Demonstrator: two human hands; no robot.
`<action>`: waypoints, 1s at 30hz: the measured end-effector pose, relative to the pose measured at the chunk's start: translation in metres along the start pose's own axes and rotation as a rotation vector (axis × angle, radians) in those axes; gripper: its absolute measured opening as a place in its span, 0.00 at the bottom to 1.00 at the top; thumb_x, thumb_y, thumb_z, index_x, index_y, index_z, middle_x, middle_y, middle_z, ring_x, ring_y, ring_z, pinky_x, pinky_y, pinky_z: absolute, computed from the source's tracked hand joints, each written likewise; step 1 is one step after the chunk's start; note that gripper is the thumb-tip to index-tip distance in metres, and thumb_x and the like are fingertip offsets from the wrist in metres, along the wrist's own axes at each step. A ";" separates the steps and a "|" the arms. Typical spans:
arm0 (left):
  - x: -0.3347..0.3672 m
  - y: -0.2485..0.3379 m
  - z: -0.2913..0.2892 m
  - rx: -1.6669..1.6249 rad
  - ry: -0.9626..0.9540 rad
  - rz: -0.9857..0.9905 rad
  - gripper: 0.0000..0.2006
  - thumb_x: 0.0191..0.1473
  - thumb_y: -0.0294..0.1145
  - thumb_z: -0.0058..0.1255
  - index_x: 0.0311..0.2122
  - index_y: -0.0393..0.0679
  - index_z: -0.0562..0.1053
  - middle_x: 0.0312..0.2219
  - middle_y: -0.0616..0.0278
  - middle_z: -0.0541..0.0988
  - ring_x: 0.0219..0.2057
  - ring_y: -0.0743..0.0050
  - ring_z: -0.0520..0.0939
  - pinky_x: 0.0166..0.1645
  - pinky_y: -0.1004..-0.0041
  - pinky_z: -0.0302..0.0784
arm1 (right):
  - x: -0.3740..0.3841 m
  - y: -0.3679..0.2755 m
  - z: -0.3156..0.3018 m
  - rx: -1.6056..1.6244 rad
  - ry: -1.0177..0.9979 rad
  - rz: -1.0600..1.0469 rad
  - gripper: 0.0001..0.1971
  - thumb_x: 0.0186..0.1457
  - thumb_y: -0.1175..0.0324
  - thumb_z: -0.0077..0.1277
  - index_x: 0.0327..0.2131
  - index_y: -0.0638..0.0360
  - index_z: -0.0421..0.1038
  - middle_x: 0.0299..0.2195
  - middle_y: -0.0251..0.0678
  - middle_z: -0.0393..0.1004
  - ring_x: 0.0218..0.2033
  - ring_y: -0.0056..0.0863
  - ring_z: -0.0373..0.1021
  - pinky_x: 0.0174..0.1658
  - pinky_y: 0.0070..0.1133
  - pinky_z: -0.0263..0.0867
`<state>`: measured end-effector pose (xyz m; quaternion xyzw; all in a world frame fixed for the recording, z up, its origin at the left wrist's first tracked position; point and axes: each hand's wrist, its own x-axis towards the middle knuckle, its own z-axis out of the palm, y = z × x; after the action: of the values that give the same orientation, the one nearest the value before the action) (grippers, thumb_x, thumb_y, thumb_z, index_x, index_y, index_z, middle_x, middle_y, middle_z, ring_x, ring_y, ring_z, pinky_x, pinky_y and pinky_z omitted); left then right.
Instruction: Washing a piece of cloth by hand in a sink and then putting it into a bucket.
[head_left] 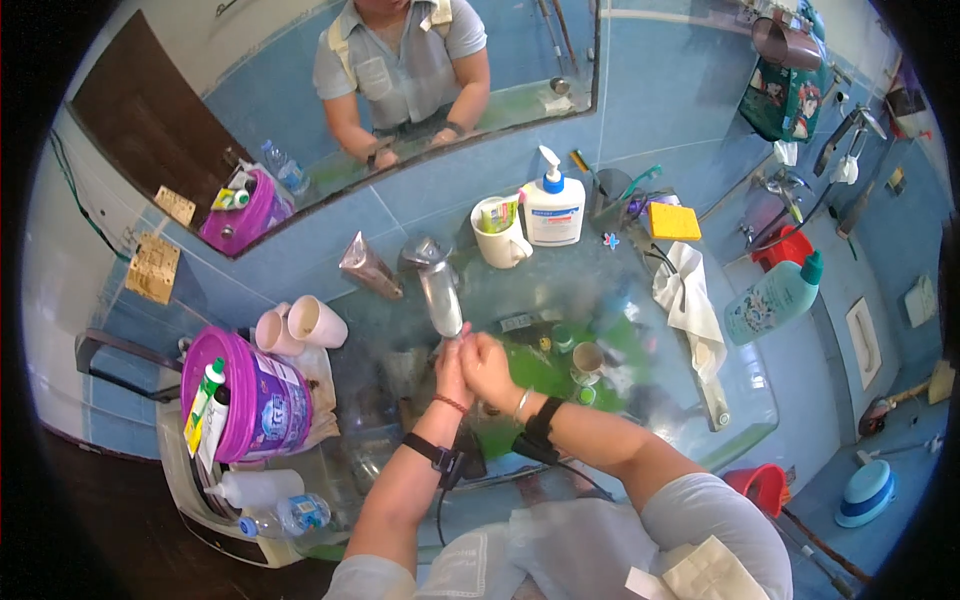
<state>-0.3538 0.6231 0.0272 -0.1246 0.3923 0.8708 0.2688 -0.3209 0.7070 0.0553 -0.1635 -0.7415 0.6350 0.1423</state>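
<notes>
Clear plastic bottle point(303, 513): lying at the near left corner of the counter point(748, 425). Purple bucket point(225, 385): left edge. Left hand point(450, 370) and right hand point(486, 370): pressed together mid-counter, right fingers bent (cannot tell how tightly either closes). Silver faucet point(440, 292): towards far edge, spout just beside the fingertips. White mug point(498, 246), white pump bottle point(554, 212): side by side, far edge.

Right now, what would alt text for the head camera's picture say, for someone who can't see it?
A person's left hand and right hand are held together at the tip of a chrome faucet, over a glass counter. A white mug and a white pump bottle stand behind; a purple bucket sits at left.
</notes>
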 end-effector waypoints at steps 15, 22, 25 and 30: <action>0.000 -0.002 0.052 0.851 0.173 0.588 0.10 0.53 0.33 0.47 0.26 0.36 0.71 0.22 0.66 0.75 0.25 0.82 0.72 0.33 0.78 0.69 | 0.019 -0.005 -0.018 0.500 -0.345 0.812 0.38 0.51 0.33 0.13 0.42 0.52 0.64 0.38 0.39 0.68 0.37 0.33 0.65 0.35 0.35 0.61; 0.015 -0.007 0.057 0.570 0.308 0.599 0.09 0.52 0.29 0.46 0.23 0.37 0.69 0.18 0.69 0.71 0.20 0.83 0.70 0.24 0.79 0.63 | 0.035 0.045 -0.013 -0.407 -0.228 -0.022 0.29 0.56 0.48 0.22 0.38 0.64 0.66 0.31 0.58 0.70 0.27 0.53 0.69 0.32 0.38 0.66; 0.016 -0.005 0.048 0.260 0.398 0.433 0.07 0.50 0.23 0.42 0.21 0.39 0.68 0.16 0.70 0.68 0.17 0.83 0.66 0.22 0.79 0.59 | 0.031 0.036 -0.017 -0.651 -0.357 -0.150 0.25 0.53 0.54 0.26 0.35 0.65 0.69 0.32 0.60 0.70 0.32 0.58 0.67 0.39 0.42 0.63; 0.027 0.000 0.026 0.032 0.432 0.207 0.10 0.50 0.27 0.36 0.18 0.44 0.64 0.15 0.70 0.65 0.16 0.78 0.65 0.22 0.76 0.60 | 0.033 -0.010 -0.035 -0.667 -0.466 -0.101 0.23 0.53 0.56 0.28 0.29 0.62 0.73 0.28 0.56 0.71 0.32 0.53 0.69 0.39 0.41 0.63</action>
<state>-0.3764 0.6527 0.0328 -0.2628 0.4650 0.8406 0.0896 -0.3366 0.7507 0.0710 -0.0156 -0.9261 0.3722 -0.0593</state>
